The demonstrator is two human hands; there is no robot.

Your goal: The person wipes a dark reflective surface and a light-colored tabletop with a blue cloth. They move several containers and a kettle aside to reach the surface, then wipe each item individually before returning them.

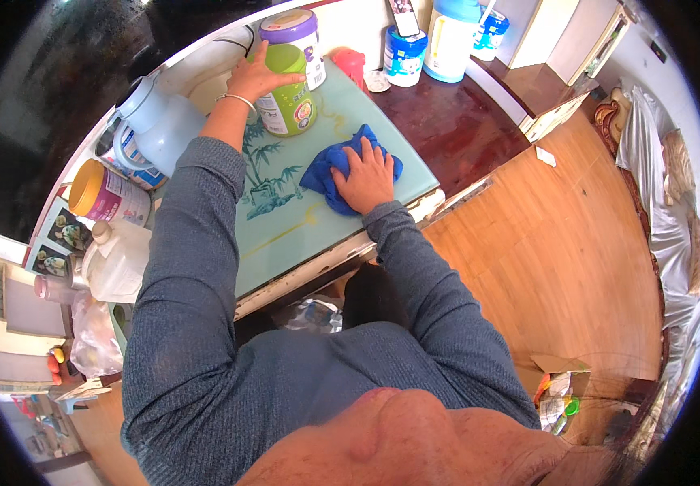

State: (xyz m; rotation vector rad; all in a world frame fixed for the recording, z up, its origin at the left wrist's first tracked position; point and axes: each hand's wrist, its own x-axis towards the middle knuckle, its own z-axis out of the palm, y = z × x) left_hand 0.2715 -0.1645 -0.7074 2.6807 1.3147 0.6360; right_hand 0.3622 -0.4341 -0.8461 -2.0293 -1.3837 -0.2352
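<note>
My left hand [257, 78] is around the upper part of a green can [292, 112], thumb across its front and forefinger along its far side. The can is upright on a pale green glass tabletop [283, 240] printed with bamboo. Directly behind it is a white can with a purple lid [290, 25], close to my fingers. With spread fingers, my right hand [367, 179] presses on a bunched blue cloth [329, 164] near the right edge of the glass. Part of the cloth is hidden under the palm.
Left of my arm are a light blue thermos jug [158, 130], an orange-lidded tub [110, 194] and a translucent plastic jug [118, 261]. Beyond the glass, a dark red surface [447, 115] bears blue-lidded tubs [404, 58], a phone [403, 17] and a large blue-and-white container [447, 45].
</note>
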